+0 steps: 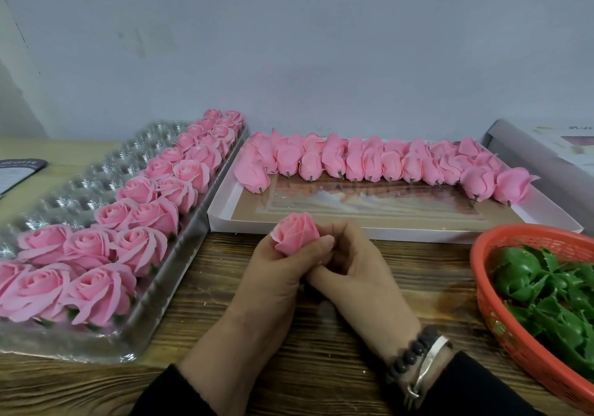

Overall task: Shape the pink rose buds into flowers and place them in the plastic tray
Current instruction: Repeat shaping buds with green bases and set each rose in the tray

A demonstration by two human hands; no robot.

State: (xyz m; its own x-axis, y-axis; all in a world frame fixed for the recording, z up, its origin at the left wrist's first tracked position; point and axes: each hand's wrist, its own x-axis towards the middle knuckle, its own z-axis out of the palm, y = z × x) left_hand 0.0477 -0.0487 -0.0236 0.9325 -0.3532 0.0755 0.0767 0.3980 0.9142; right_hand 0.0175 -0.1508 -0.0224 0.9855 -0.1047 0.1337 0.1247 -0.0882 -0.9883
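Rose buds (369, 161) are left along the cardboard box's (221, 219) far edge, two plastic tray (135, 338) columns are filled, and one bud (297, 232) is gripped by both left hand (279, 274) and right hand (356, 264).

One held rose bud (297, 232), one clear tray (96, 187), one white box (379, 213), one orange basket (514, 329).

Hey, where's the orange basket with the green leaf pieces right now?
The orange basket sits at the right edge of the head view on the wooden table, just right of the right hand.
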